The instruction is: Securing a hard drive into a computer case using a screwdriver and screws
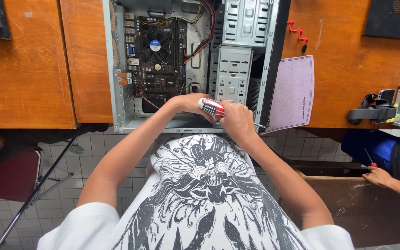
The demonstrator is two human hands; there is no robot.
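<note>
On the far left, a dark red chair (10, 178) stands over the tiled floor (89, 153), under the edge of the wooden desk (28, 69). Moving right, the open computer case (116, 69) lies on that desk with its side panel off, and you look straight down onto the motherboard (156, 60) and its round cooler fan (155, 45). Your left hand (188, 103) rests at the case's near edge, fingers curled against the red and white screwdriver handle (211, 108); how tightly they close you cannot tell from here. Just beside it, your right hand (237, 119) is wrapped firmly around that same handle, holding it at the bottom lip of the case below the grey drive cage (233, 74). Further right, a purple mouse pad (292, 92) hangs partly over the desk edge, with a coiled red cable (297, 31) above it. At the far right, another person's hand (378, 177) holds a small red-handled tool (370, 158) near a black strap (371, 111).
</note>
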